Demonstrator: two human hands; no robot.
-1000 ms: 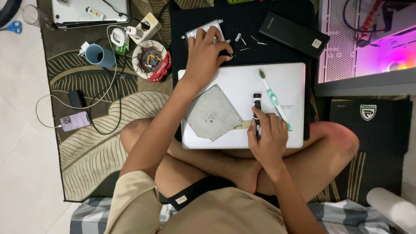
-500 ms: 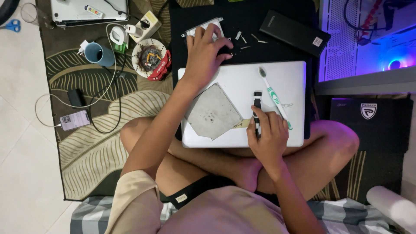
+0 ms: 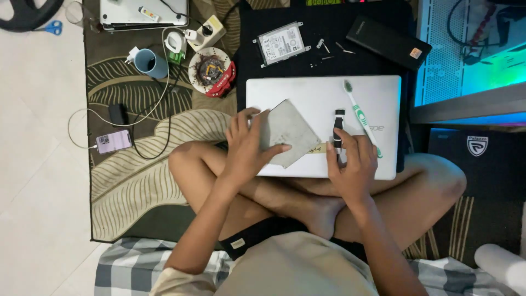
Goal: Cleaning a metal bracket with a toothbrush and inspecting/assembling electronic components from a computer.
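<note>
While flat, grey pad (image 3: 287, 131) corner-up, diagonal.

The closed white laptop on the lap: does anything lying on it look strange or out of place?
Yes. A green and white toothbrush lies diagonally on the white laptop, an odd item among computer parts. The left hand holds a grey square pad, tilted like a diamond. The right hand touches a small black tool.

So I count two laptops, the closed white one (image 3: 323, 98) on the lap and a silver one (image 3: 143, 12) up top, plus one hard drive (image 3: 281, 43), one toothbrush (image 3: 360, 116), one blue mug (image 3: 151, 63), one phone (image 3: 113, 142), one pair of scissors (image 3: 50, 28).
</note>
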